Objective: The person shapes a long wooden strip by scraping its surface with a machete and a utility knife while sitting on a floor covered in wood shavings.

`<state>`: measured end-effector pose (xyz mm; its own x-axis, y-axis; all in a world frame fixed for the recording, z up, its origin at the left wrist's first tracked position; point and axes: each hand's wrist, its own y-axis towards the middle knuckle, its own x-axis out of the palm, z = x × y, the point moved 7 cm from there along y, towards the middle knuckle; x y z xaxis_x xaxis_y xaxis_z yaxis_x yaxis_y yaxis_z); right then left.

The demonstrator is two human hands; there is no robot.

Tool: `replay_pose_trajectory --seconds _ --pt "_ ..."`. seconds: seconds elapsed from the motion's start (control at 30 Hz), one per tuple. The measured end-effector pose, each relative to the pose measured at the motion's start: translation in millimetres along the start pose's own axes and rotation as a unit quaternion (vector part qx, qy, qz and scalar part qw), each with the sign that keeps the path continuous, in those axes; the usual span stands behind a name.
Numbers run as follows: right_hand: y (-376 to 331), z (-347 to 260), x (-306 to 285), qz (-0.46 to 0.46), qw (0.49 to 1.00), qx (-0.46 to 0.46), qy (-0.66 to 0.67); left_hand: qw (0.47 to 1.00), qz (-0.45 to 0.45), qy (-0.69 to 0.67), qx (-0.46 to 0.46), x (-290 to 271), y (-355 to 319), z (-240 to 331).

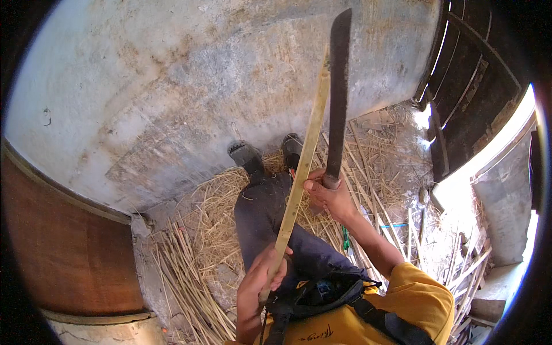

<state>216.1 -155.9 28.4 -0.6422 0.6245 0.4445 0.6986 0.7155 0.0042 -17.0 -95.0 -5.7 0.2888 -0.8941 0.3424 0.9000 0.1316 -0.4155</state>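
A long pale bamboo strip [305, 181] slants up and away from my lap toward the wall. My left hand [263, 272] is closed around its lower part. My right hand [332, 199] grips the handle of a machete [339, 86], whose dark blade points upward just right of the strip. The right thumb and fingers also lie against the strip near its middle. Toward their upper ends the blade and strip come close together; whether they touch I cannot tell.
My legs [261, 210] stretch toward a stained wall [218, 98]. Shavings [215, 215] litter the floor. A bundle of thin strips [190, 282] lies left, more strips [471, 273] right. A brown wooden panel [69, 236] stands left, dark boards [471, 75] at far right.
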Motion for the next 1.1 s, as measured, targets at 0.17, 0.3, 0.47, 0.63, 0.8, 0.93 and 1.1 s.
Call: replay_pose_trajectory --seconds 0.17,0.3,0.47,0.63,0.8,0.93,1.1 --pt "0.3 -6.5 -0.9 0.015 1.000 -0.026 0.004 0.978 0.115 0.068 0.160 -7.3 -1.3 11.3" --pt "-0.6 -11.8 -0.2 0.014 0.999 -0.033 -0.028 0.885 0.220 0.356 0.203 3.3 -9.5 28.1" --pt "-3.1 -14.1 -8.8 0.038 0.992 -0.062 -0.098 0.910 0.239 0.289 0.178 -4.4 -9.1 26.1" --pt "-15.8 -11.1 -18.6 -0.015 0.879 -0.089 -0.468 0.925 0.211 0.248 0.198 -7.9 -2.6 24.4" --pt "-41.9 0.8 6.6 -0.072 0.741 -0.261 -0.615 0.917 0.199 0.283 0.199 -4.3 4.3 31.8" --pt "-51.6 -1.6 19.0 -0.086 0.752 -0.268 -0.596 0.866 0.281 0.392 0.132 8.9 2.8 46.2" --pt "-42.6 -4.8 20.8 -0.105 0.716 -0.241 -0.647 0.802 0.300 0.465 0.227 18.2 -3.6 56.0"
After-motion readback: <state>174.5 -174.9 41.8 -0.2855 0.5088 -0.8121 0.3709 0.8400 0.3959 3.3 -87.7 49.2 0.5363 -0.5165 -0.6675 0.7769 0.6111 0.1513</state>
